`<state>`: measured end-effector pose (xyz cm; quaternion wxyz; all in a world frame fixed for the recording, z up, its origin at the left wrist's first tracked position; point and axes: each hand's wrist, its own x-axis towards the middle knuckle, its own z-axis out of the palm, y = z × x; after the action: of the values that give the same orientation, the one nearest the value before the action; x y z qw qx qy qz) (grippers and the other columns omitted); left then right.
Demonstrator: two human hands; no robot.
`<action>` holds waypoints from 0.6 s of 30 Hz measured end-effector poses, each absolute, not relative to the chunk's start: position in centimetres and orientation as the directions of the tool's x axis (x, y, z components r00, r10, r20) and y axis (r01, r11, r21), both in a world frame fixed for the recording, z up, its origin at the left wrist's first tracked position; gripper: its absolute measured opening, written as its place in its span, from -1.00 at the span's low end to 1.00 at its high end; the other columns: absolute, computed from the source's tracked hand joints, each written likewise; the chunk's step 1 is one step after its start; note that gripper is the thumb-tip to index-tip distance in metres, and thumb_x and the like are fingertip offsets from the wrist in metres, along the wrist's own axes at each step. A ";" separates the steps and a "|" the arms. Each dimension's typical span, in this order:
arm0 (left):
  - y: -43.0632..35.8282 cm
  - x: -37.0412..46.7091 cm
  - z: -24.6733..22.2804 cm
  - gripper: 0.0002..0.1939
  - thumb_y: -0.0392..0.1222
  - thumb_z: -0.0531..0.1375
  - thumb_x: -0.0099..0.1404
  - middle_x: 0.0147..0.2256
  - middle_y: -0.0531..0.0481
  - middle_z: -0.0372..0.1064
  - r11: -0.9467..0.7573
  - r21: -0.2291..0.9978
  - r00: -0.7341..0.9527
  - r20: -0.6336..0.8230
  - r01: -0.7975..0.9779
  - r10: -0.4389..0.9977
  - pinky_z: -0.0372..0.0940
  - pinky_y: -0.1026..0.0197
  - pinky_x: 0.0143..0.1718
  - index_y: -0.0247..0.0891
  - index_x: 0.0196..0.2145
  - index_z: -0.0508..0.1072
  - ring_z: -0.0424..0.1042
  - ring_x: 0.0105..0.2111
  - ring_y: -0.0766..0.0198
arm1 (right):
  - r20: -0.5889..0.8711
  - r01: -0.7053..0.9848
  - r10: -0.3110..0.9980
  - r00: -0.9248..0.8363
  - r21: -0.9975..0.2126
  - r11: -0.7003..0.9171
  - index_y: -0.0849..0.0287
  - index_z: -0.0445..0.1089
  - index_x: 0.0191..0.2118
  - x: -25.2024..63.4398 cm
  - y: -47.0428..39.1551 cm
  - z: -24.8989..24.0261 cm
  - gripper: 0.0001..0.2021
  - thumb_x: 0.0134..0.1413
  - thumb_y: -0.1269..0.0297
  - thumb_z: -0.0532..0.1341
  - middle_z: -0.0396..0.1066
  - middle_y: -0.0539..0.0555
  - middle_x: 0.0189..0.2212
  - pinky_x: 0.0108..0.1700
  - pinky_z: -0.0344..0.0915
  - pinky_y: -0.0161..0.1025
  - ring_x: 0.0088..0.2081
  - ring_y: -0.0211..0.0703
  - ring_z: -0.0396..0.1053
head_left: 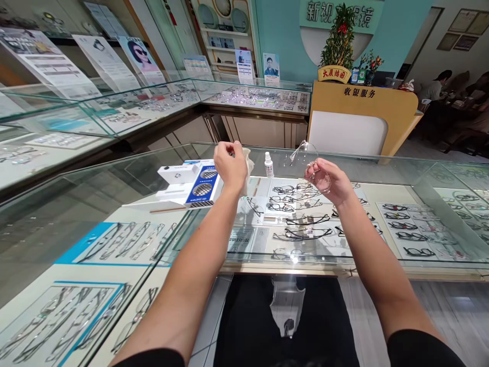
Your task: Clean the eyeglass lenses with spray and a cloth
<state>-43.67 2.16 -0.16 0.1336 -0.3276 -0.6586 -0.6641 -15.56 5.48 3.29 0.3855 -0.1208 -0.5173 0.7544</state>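
My right hand (331, 179) is raised over the glass counter, its fingers closed on a pair of thin-rimmed glasses (323, 182). Further left, my left hand (232, 165) is closed, with a pale cloth (248, 162) hanging at its right side. Between the hands a small white bottle (269, 165) stands upright on the glass. Just left of my left hand lie a blue and white box (204, 186) and a white box (178, 174). The two hands are apart.
Rows of glasses (308, 233) lie inside the glass display counter (382, 264). More display cases (153, 109) run along the left and back. A yellow service desk (397, 109) with a plant stands behind. People sit at the far right.
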 end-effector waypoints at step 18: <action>-1.0 -35.3 0.4 -0.22 0.41 0.29 0.32 0.10 -0.19 0.54 -0.634 0.081 0.122 0.955 0.769 0.270 0.37 -0.07 0.12 -0.12 0.29 0.36 0.51 0.07 -0.01 | 0.163 -0.199 0.569 -0.806 -0.980 -0.001 0.14 0.47 -0.50 -14.2 5.3 4.6 -0.69 -0.03 0.06 0.50 0.43 -0.03 -0.49 -0.14 0.29 -0.21 -0.36 -0.26 0.36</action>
<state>-35.34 -1.04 0.35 0.2252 -0.7145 -0.3634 -0.5539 -14.16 5.25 4.55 0.2769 -0.1421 -0.6501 0.6931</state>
